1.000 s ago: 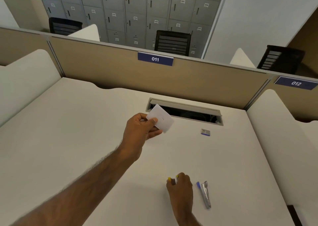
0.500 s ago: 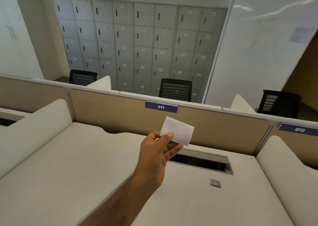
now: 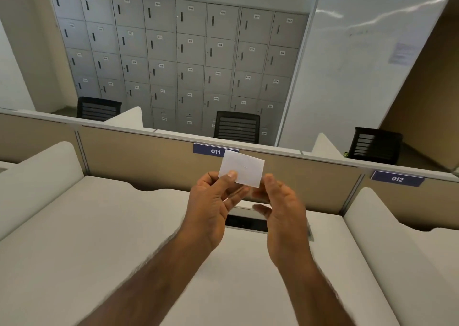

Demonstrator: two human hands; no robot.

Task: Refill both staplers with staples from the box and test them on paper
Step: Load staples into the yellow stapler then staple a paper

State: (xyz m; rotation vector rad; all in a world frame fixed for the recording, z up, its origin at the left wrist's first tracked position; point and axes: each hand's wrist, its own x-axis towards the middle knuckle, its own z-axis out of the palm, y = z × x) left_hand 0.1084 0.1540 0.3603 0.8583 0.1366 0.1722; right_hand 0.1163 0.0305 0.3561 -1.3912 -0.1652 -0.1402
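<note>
A small folded white paper [image 3: 244, 168] is held up in front of the desk partition, and a thin staple line shows near its middle. My left hand [image 3: 213, 201] pinches its lower left edge between thumb and fingers. My right hand [image 3: 280, 209] is raised beside the paper's lower right corner. It is blurred, its fingers are loosely bent, and its thumb tip sits just off the paper's edge. Neither stapler nor the staple box is in view.
Below the hands lies the white desk [image 3: 99, 239] with a cable slot [image 3: 246, 222] at its back. A beige partition [image 3: 139, 157] labelled 011 stands behind it, and white side dividers [image 3: 387, 226] flank the desk. Grey lockers and black chairs are beyond.
The view has tilted up, so the staplers and box have left the frame. My left hand lifted the paper higher. My right hand left the desk and rose beside the paper.
</note>
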